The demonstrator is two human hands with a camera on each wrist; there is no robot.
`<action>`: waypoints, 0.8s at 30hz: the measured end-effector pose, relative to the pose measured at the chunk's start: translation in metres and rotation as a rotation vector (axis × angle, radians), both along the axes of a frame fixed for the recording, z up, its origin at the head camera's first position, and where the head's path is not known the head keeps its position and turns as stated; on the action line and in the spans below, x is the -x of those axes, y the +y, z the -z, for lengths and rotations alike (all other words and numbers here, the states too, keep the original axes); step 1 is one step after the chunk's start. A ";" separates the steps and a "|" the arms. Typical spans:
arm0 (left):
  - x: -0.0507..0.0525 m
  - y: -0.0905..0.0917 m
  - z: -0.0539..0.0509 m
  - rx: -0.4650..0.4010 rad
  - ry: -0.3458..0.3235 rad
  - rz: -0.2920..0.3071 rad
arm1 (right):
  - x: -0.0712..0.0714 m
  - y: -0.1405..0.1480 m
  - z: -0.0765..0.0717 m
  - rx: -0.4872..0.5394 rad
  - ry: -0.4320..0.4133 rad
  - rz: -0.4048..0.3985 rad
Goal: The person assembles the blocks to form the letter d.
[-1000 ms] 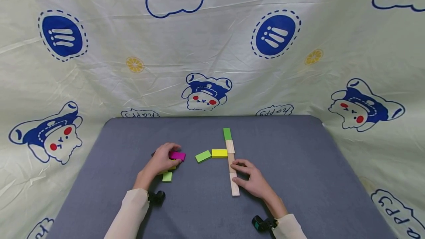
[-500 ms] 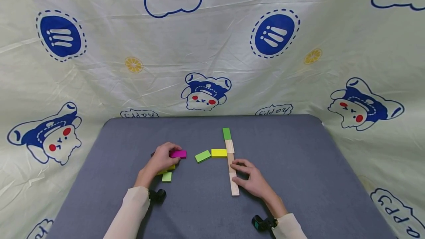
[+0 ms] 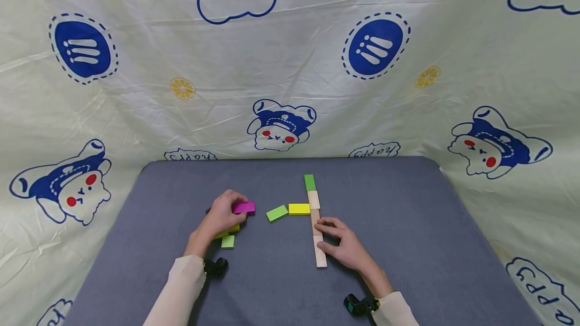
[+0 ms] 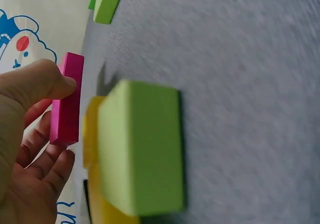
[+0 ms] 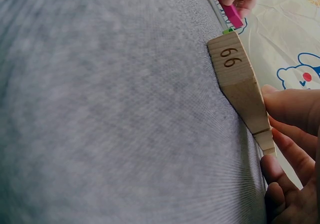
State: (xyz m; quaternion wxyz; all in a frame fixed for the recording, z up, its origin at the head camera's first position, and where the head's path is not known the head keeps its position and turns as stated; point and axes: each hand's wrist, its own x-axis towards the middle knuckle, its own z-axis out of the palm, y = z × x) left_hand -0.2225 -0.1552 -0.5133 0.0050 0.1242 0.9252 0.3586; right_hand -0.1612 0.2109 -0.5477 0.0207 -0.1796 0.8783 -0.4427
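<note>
My left hand (image 3: 221, 217) pinches a magenta wooden block (image 3: 245, 208) between thumb and fingers; in the left wrist view the magenta block (image 4: 69, 102) is lifted off the table. Just below that hand lie yellow blocks (image 3: 234, 228) and a light green block (image 3: 228, 242), partly covered by it. My right hand (image 3: 348, 246) rests beside a row of end-to-end blocks, its fingertips touching the right side of two plain wooden blocks (image 3: 320, 255). In the right wrist view, the near plain block (image 5: 232, 64) bears the number 66.
A green block (image 3: 310, 182) tops the row, above a pale wooden block (image 3: 313, 199). From the row's left side extends a yellow block (image 3: 299, 209), and a tilted light green block (image 3: 277, 213) meets its end. The grey table (image 3: 408, 205) backs onto a printed curtain (image 3: 308, 64).
The magenta block has risen slightly and shifted a little right in my left hand. My right hand and the block row have stayed put.
</note>
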 end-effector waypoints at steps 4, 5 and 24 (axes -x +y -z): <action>-0.001 0.005 -0.006 -0.023 0.023 -0.013 | 0.000 0.000 0.000 0.001 -0.001 0.004; -0.001 0.007 -0.007 -0.030 0.029 -0.014 | 0.000 0.000 0.000 0.002 -0.002 0.006; -0.030 0.032 -0.003 -0.165 0.220 -0.149 | 0.000 -0.001 0.000 -0.006 -0.004 0.012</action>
